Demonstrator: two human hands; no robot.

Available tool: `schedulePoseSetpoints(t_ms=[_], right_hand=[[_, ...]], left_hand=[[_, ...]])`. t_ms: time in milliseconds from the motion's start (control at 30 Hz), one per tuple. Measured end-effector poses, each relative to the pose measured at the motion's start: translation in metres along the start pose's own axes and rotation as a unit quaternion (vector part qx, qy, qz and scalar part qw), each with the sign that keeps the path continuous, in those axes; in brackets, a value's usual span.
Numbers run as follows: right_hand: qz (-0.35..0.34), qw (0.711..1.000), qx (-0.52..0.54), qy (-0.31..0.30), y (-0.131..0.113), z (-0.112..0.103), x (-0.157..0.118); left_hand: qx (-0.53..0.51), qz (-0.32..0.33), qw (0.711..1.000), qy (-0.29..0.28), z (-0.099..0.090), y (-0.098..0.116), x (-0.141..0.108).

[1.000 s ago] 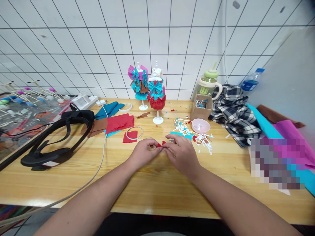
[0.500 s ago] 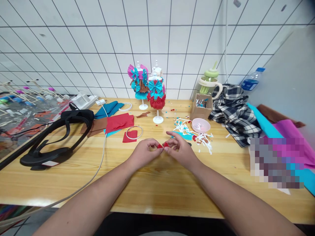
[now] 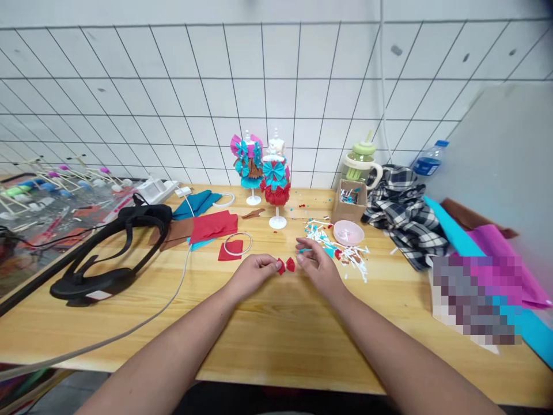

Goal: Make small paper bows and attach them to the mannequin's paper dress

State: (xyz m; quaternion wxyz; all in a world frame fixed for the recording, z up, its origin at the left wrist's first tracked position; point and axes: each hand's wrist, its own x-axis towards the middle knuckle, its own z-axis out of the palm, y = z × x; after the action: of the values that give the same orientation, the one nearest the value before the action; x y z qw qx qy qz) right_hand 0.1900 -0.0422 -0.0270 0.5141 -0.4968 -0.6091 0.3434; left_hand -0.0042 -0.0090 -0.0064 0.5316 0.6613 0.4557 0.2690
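Observation:
A small red crepe-paper bow (image 3: 291,265) shows two fanned-out halves above the table. My left hand (image 3: 256,272) pinches its left half between thumb and fingertips. Just right of the bow, my right hand (image 3: 318,265) has its fingers apart, with a narrow gap to the paper and nothing in it that I can see. Farther back stands a white mini dress form (image 3: 276,187), dressed in blue and red paper with a blue bow in front. Beside it is a second form (image 3: 250,167) in pink, blue and brown paper.
Left lie red paper sheets (image 3: 211,227), a white ring (image 3: 237,244) and a black headset (image 3: 93,282) with a cable. White paper scraps (image 3: 322,230), a pink bowl (image 3: 348,233) and a cardboard box (image 3: 348,210) are right, near a plaid cloth (image 3: 400,202).
My right hand has let go of the red bow and drawn slightly right, fingers spreading. The left hand keeps its pinch. The camera view has tilted up a little.

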Motion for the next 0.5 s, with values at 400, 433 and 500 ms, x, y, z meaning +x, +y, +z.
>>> schedulePoseSetpoints(t_ms=[400, 433, 500], right_hand=[[-0.137, 0.982, -0.128, 0.031, 0.010, 0.011, 0.002], [-0.099, 0.988, -0.118, 0.023, 0.013, 0.012, 0.003], [-0.043, 0.993, -0.104, 0.016, 0.019, 0.013, 0.007]], left_hand=[[-0.079, 0.057, 0.995, 0.021, -0.003, -0.015, 0.005], [-0.050, 0.081, 0.995, 0.032, -0.003, -0.016, 0.006], [0.038, 0.138, 0.989, 0.042, -0.002, -0.018, 0.010]])
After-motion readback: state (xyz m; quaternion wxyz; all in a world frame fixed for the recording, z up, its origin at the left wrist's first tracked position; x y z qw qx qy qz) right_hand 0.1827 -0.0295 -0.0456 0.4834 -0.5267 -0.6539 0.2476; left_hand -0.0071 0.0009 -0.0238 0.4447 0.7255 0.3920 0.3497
